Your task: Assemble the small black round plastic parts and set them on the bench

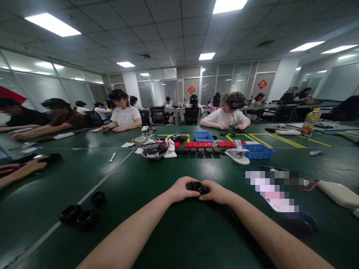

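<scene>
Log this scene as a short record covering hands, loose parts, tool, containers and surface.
left hand: holding one side of a black ring-shaped part
right hand: holding the part's other side
loose parts: three black rounded pieces, grouped left of the left forearm
tool: wrench, lying beyond those pieces
containers: metal bowl, small blue bin, larger blue bin, all beyond the hands
surface: green table

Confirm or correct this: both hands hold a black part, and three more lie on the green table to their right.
Wrong side: the head view shows those three black parts on the green table left of the left hand. It and the right hand do hold a black part.
</scene>
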Available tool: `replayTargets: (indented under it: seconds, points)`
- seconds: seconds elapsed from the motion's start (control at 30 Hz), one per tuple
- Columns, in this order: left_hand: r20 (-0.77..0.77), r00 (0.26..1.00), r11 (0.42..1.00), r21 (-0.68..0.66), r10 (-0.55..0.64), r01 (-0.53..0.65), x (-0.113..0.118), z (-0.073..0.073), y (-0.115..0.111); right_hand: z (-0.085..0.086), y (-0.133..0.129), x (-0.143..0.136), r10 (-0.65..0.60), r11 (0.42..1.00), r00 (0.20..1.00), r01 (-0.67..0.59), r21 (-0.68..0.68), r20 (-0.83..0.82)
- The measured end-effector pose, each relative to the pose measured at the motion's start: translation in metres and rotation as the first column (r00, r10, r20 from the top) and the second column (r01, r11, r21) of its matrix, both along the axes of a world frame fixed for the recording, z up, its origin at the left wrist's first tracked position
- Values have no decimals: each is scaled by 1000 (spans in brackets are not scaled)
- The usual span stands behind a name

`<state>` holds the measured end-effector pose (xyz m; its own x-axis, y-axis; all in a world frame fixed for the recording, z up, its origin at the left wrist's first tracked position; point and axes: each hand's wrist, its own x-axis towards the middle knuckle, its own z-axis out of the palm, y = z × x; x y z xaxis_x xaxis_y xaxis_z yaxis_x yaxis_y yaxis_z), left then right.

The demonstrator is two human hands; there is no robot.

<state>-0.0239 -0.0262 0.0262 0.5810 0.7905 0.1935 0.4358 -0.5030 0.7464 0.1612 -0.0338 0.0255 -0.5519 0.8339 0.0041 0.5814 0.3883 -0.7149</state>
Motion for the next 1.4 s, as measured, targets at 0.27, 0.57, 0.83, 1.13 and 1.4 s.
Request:
replayTargets:
  seconds: [0.27,0.57,0.83,1.13,1.4]
  points:
    - [6,992,992,6,124,-124,4,-1,-3,-9,1,-5,-219,975,972,215,52,88]
    - [-18,934,931,88,356,-353,14,-4,-13,-15,-9,-23,-466,873,858,406,271,217]
    - [-8,862,846,193,507,-497,24,-11,-15,-12,-19,-40,-587,787,763,457,415,272]
    - [56,935,926,127,350,-354,14,-14,-7,-8,-13,-27,-421,888,879,348,302,225]
    - [28,987,988,13,155,-156,6,2,-1,-1,3,-3,-146,984,984,134,120,98]
